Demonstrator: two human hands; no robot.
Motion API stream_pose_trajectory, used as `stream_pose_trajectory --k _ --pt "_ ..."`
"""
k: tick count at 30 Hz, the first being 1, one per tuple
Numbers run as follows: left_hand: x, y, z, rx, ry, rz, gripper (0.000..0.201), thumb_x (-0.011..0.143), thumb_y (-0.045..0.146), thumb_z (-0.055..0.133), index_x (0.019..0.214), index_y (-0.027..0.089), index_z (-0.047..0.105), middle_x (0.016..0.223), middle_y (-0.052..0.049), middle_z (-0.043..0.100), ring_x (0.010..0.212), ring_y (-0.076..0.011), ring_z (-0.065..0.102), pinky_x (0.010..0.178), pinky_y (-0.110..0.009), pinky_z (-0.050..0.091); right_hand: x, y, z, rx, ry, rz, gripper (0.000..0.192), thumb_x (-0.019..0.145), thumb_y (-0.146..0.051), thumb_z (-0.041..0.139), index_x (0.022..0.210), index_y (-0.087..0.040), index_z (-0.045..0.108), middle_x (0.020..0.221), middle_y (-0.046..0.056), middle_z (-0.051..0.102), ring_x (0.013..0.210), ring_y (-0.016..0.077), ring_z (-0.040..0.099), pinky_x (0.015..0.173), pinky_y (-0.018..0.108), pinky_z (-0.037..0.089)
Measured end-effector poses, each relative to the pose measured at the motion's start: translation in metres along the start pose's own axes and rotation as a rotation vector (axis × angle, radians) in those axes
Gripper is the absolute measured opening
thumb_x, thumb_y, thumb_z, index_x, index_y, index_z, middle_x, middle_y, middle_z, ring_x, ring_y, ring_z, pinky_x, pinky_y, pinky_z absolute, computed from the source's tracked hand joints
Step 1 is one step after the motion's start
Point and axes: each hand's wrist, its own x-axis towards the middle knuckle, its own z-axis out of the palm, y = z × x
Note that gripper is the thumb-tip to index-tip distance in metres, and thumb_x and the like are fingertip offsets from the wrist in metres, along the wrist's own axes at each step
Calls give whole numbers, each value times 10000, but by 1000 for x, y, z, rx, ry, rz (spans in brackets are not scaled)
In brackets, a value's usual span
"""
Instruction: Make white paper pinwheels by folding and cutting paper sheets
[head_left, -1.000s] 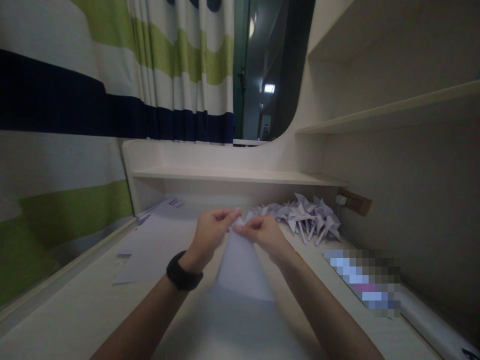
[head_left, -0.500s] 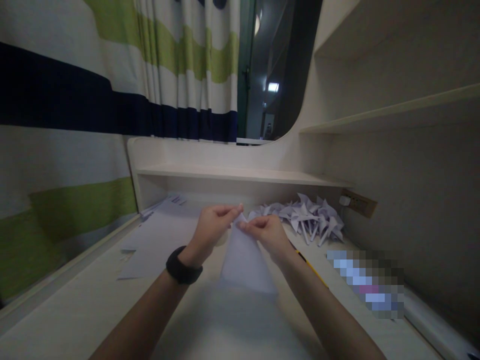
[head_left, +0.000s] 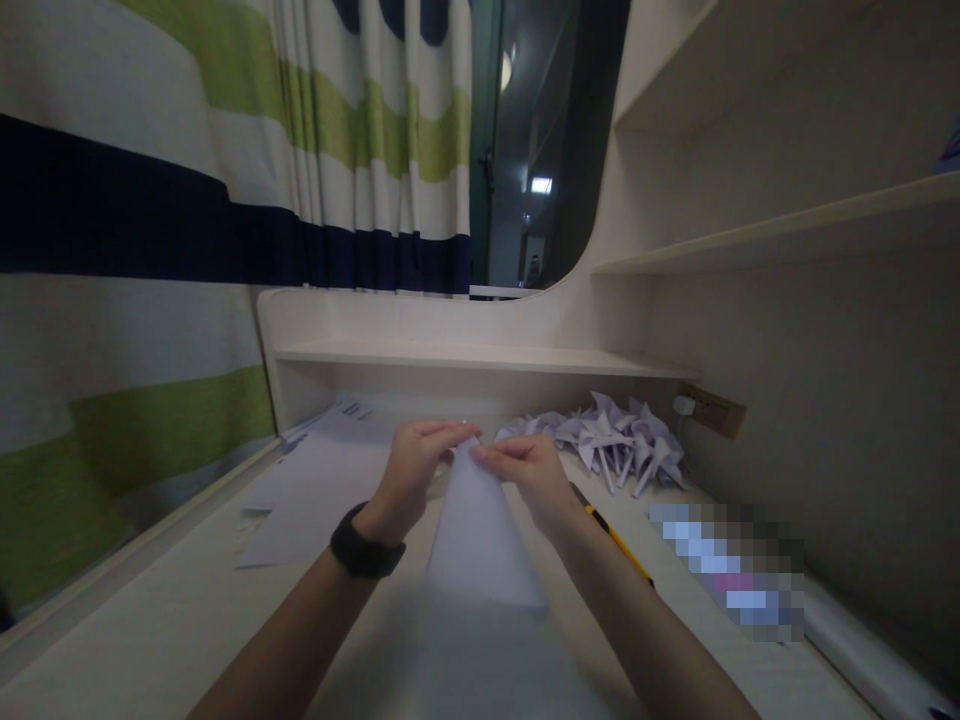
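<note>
— So, what are your hands doing?

— Both hold one sheet of white paper. My left hand pinches the far tip of it from the left side. My right hand pinches the same tip from the right side. The fingers are closed tight on the paper, and the two hands almost touch.

— Where is the paper?

— It is in the middle, right in front of me, over the desk. The far end is narrow like a point, and the near end is wide. It slopes down toward me. I cannot tell if the near edge rests on the desk.

— What is on your wrist?

— My left wrist has a black band.

— What else is around?

— Far to the right lies a pile of folded paper shapes. Just beside my right arm lies a yellow and black pen. On the left, flat sheets of paper lie on the desk. A striped curtain hangs on the left, by a dark window. A wall socket sits near the pile.
</note>
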Motion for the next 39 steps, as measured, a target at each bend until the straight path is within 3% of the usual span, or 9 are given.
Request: stream_pose_trajectory --k 8,11,13,17,19,22,27,34,39 --pt "-1 4 4 -50 89 0 121 703 232 655 638 190 749 717 -74 723 657 -169 604 527 -238 411 -2 -5 -1 16 -14 -41 277 608 -422 789 594 -149 741 533 14 624 491 112 495 509 249 388" --pt "6 0 -4 -199 222 -4 181 735 339 680 715 172 749 775 -83 722 663 -155 610 520 -224 405 -4 -6 -5 -68 -62 -46 285 639 -413 771 600 -133 737 527 12 606 475 102 472 478 235 355" --pt "10 -3 -15 -216 231 9 224 746 386 692 769 170 747 809 -79 722 682 -150 619 549 -222 419 -6 -7 -7 -149 -123 -42 312 680 -419 741 607 -116 729 505 4 571 452 89 436 447 223 314" --pt "6 -3 -39 101 -194 32 222 767 392 700 809 183 764 820 -66 737 744 -166 633 630 -228 440 -9 -10 -8 -303 -216 -84 358 748 -434 687 614 -102 705 472 -22 488 429 67 369 412 207 253" --pt "0 1 -47 262 -334 10 223 753 402 713 769 185 766 744 -50 730 680 -165 622 592 -228 428 -11 -12 -8 -356 -249 -90 363 758 -434 678 609 -104 695 473 -24 476 433 67 368 404 203 244" --pt "-5 12 -53 417 -371 20 257 751 424 703 691 179 755 652 -39 702 600 -161 596 535 -228 405 -13 -14 -5 -386 -296 -64 360 767 -434 665 607 -112 688 484 -20 488 442 72 384 404 202 256" --pt "-5 28 -62 594 -427 99 273 792 421 644 717 186 762 669 -39 712 604 -169 610 525 -223 409 -14 -13 -3 -324 -357 -26 359 782 -450 645 649 -122 702 505 -15 523 447 78 393 419 209 287" --pt "-5 34 -65 703 -640 249 153 778 305 662 785 219 789 684 -20 734 580 -157 636 532 -208 416 -17 -13 1 -435 -435 -104 268 801 -340 635 662 -129 723 529 -18 553 475 77 414 447 200 303" --pt "-3 38 -67 736 -742 223 180 817 304 624 811 223 785 718 -27 746 621 -167 663 559 -212 433 -18 -16 -1 -408 -489 -101 259 799 -342 641 662 -141 729 537 -19 557 478 80 415 451 200 312"
